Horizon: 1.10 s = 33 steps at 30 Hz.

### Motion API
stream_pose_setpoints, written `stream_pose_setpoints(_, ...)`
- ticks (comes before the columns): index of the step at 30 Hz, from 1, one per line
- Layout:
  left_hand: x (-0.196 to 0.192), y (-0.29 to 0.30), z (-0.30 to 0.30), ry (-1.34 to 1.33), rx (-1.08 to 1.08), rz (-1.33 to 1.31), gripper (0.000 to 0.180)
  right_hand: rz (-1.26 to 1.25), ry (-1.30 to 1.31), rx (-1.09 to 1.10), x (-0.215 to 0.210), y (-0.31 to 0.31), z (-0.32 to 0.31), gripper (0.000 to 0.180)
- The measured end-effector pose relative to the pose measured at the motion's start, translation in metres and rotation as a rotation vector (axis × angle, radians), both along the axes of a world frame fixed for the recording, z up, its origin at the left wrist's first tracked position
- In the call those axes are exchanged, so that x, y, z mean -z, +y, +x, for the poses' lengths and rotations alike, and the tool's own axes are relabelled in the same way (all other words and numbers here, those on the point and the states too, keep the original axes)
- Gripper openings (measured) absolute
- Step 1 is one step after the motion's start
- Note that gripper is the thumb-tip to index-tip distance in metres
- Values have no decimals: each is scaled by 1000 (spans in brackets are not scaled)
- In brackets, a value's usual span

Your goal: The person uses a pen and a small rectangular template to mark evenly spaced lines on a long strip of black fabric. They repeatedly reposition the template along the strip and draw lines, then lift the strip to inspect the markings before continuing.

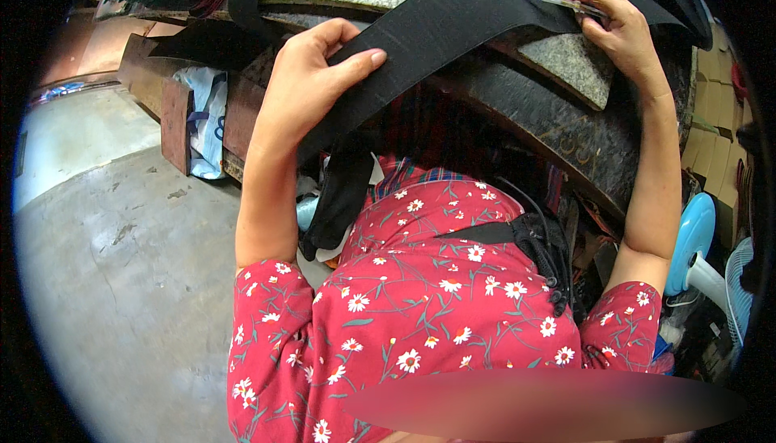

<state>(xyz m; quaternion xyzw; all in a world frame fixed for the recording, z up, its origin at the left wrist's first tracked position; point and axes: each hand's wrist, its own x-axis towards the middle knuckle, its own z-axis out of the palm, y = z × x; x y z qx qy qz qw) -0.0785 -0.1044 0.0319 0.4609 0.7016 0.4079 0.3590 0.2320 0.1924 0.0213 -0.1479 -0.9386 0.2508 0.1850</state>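
- Left hand [311, 79] holds 1 black strap [440, 18], thumb on top, fingers wrapped under it.
- Strap lies on the stone counter [566, 63]. Its long way runs from low left up to the right, w/ one end hanging down by the red flower shirt [420, 314].
- Right hand [610, 18] is closed on 1 blue pen [558, 1], tip toward the strap, pressing on the strap's right end.
- Both hands touch the strap, 1 at each end.
- 1 blue fan [695, 241] stands low on the right.
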Motion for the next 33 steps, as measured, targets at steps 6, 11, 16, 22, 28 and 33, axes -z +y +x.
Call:
stream_pose_setpoints(6,3,-7,-7,70,11,21,31,38,-23,21,-10,-11,-4,45)
stream_pose_setpoints(11,5,5,6,108,-113,198,43,16,-19,24,-12,-16,-6,43)
stream_pose_setpoints(16,2,19,23,857,-238,195,66,50,-98,63,-15,-21,-6,39)
stream_pose_setpoints(22,2,16,25,1064,-260,115,65,148,-64,88,-28,-42,-16,34)
stream_pose_setpoints(28,8,19,22,1149,-156,386,51,128,-14,103,-38,-53,-20,35)
stream_pose_setpoints(33,12,25,32,1059,153,544,65,12,-29,117,-35,-51,-20,33)
